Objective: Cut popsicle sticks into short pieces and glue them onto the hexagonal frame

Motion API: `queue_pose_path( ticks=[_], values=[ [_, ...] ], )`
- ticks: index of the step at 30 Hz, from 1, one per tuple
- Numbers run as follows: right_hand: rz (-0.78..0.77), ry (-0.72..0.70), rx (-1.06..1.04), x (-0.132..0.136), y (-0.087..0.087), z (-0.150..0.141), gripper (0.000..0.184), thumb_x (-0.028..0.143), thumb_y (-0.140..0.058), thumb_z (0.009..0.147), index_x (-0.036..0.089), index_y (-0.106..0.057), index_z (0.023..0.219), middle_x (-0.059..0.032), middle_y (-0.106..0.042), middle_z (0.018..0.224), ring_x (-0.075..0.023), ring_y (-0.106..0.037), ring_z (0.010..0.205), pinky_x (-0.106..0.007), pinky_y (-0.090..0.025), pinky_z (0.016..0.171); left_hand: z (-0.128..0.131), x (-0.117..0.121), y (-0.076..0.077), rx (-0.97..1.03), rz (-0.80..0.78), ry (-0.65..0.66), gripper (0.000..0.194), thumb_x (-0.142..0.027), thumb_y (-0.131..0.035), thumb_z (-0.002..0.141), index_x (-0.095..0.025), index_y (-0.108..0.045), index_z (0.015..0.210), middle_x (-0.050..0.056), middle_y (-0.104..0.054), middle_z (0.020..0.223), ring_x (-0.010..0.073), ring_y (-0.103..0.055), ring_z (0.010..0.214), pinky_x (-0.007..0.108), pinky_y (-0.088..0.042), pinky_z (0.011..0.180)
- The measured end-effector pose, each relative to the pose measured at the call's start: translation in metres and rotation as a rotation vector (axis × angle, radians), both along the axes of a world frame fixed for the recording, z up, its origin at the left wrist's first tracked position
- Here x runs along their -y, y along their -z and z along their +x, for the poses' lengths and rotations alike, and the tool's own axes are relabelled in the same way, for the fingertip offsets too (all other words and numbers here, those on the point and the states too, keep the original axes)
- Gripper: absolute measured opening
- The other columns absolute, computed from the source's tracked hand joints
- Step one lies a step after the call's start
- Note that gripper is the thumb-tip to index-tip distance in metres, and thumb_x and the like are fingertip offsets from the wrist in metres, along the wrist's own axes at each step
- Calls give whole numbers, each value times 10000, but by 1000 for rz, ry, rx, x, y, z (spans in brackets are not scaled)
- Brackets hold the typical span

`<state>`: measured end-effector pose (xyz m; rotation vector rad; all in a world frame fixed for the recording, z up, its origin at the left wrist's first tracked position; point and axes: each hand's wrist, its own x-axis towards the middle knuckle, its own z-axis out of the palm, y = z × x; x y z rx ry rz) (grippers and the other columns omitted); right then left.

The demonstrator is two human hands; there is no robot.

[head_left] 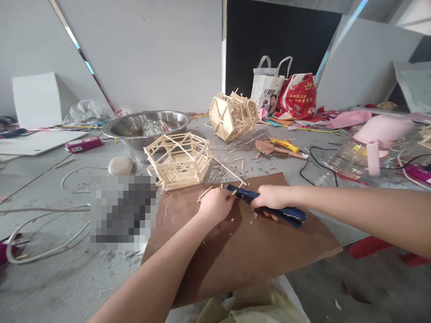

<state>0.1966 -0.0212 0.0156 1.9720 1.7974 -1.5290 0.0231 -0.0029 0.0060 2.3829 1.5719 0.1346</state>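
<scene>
My left hand [217, 204] is closed near the middle of a brown board [269, 264], pinching a short thin wooden stick [233, 193]. The stick's end meets the front of a long dark blue stapler [286, 215]. Wrapped around that stapler is my right hand [267, 199], with its fingertips showing underneath. Just beyond the board's far left edge stands an open hexagonal frame of thin wooden sticks [178, 179]. One long stick [229, 169] slants from the frame toward the stapler's tip. Short stick pieces [204, 194] and small scraps lie on the board.
Behind the frame sits a metal basin [116, 132]. A fuller stick model [224, 119] stands farther back, near a yellow-handled tool [284, 144] and two bags [298, 96]. A white rounded device [120, 166] and cables lie left; a pink-lidded clear jug [346, 157] lies right.
</scene>
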Motion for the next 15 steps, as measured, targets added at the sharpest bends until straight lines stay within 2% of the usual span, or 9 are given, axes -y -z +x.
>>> queue_pose_path(
  ticks=[9,13,15],
  values=[
    [23,3,18,2,-3,-3,238,316,-463,636,133,-470,485,-10,-536,461,-76,-450,303,-184,-357,317,-1,-1,0,58,-22,-4,287,-342,-382,723,-186,-598,615,12,-576,560,118,-478,490,217,-270,452],
    [114,15,56,2,-2,-5,264,346,-472,640,145,-447,471,7,-490,409,-78,-427,276,-192,-336,298,-1,-1,0,86,-41,-13,301,-346,-379,724,-175,-580,578,12,-569,542,115,-472,480,214,-271,451],
    [108,37,40,2,0,-5,277,373,-480,642,151,-436,482,15,-475,392,-80,-422,271,-192,-329,296,-2,-2,0,110,-54,-17,311,-347,-380,724,-167,-567,552,12,-560,521,113,-467,473,211,-274,449]
  ],
)
